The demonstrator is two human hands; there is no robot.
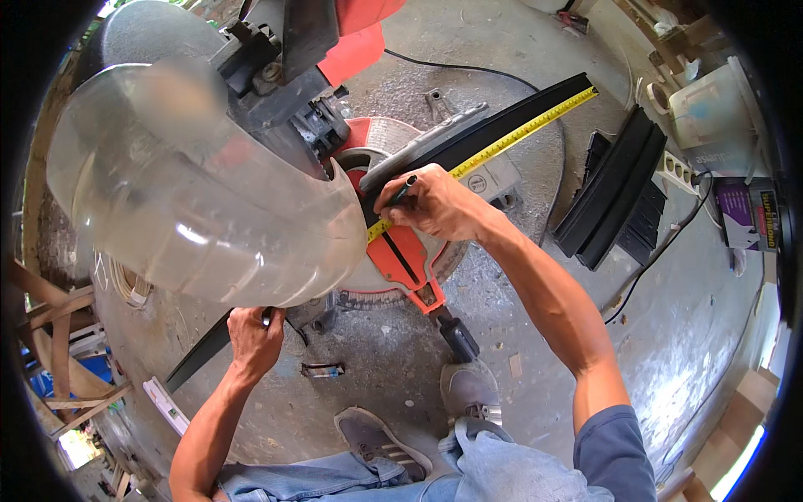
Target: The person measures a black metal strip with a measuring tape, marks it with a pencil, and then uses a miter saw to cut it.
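One pen (406, 187), one tape measure (525, 137)
Right hand (433, 203) pinches pen, tape beneath; left hand (255, 340) curls beside black strip (201, 351), hold unclear.

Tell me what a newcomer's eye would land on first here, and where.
Probably the big translucent plastic jug bulging across the left, beside the red-and-gray miter saw. Next, the bright yellow measuring tape stands out, slanting toward the upper right along a long black strip. At the center, the right hand holds a dark pen over the saw.
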